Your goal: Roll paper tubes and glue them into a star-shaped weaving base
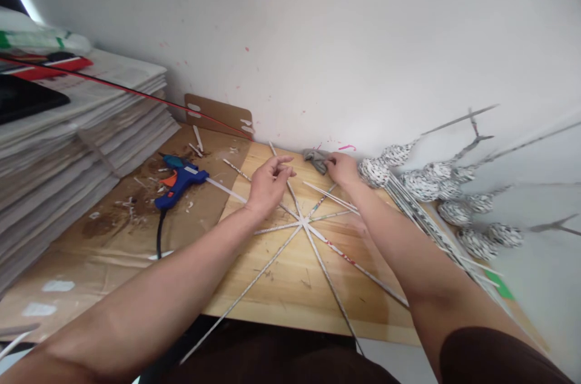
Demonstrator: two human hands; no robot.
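Note:
Rolled paper sticks [333, 284] cross at one middle point on the wooden board and spread out like spokes. My left hand [269, 185] hovers over the far left spokes, its fingers loosely bent and apart with nothing in them. Against the wall, my right hand [341, 169] pinches a crumpled grey cloth [316, 159]. Two or three thin white sticks [324, 193] lie beside the right wrist. On the cardboard at left rests a blue hot glue gun [181, 183] with an orange trigger and a glue stick out of its back.
Woven paper balls with twig-like stems [422, 184] stand along the wall at right. Near them lies a bundle of rolled paper sticks [415, 208]. A tall stack of newspapers [91, 148] fills the left side. A red and black cord [136, 92] stretches across it.

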